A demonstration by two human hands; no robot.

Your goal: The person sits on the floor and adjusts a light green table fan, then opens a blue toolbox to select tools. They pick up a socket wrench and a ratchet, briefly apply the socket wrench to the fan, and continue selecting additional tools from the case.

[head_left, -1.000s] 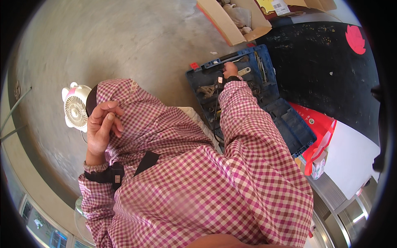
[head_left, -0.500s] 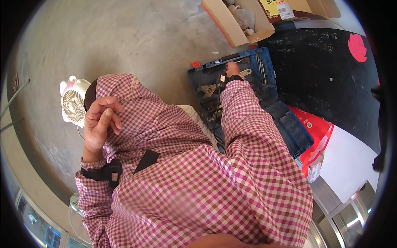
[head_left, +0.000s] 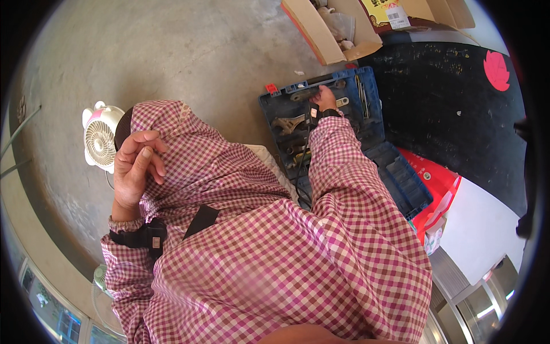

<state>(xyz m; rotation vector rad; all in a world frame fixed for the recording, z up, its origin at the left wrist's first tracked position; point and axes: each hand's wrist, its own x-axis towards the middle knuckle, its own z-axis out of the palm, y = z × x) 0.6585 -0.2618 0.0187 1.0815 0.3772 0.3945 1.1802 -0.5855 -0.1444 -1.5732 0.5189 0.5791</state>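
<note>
While bare floor spreads across the left, a black panel takes up the right, and between them on the floor lies the open blue toolbox. Beyond its far edge sits a cardboard box; just beside its right edge is a red bag. A white fan stands on the floor at far left. The left hand is raised near the fan, well apart from the toolbox, its grip loosely curled around nothing visible. The right hand is inside the toolbox by its far edge, fingers bent toward a dark tool; whether its grip has hold of it I cannot tell. A wrench shows left of the right wrist, a pale handle right of it. Thin rods line the toolbox's right edge; a red latch marks its far left corner.
</note>
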